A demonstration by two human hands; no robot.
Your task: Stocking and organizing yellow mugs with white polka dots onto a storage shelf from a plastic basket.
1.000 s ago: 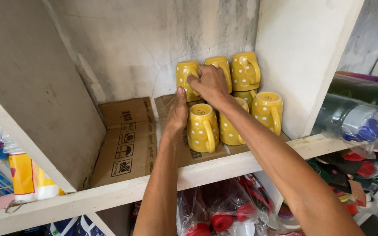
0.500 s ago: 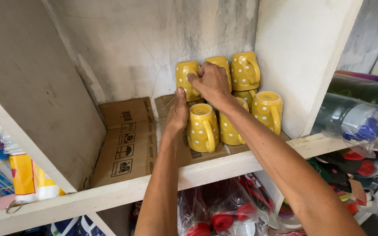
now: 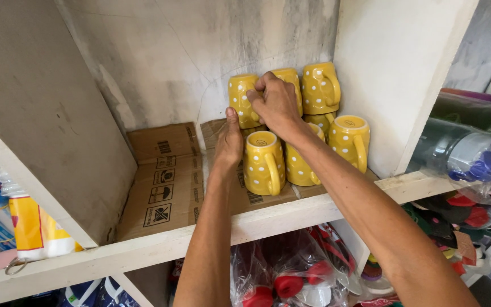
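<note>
Yellow dotted mugs [image 3: 291,122] sit inverted and stacked two high on flattened cardboard [image 3: 163,185] at the shelf's 1 o'clock corner. Right hand [image 3: 277,102] is closed over the upper-left mug [image 3: 241,99]; left hand [image 3: 228,142] is open, flat against the lower front mug [image 3: 261,162] at its 9 o'clock. Risk, as I judge it: the top tier rests on rounded bases, so a sideways nudge could topple a mug off the shelf edge [image 3: 268,219].

Little change over last second. Right hand [image 3: 277,105] sits marginally lower and closer on upper-left yellow mug [image 3: 242,99], fingers curled tighter over its rim than before. Left hand [image 3: 229,142] creeps slightly up along side of front yellow mug [image 3: 262,164], thumb now reaching base of upper-left mug. Camera view shifts barely rightward.
</note>
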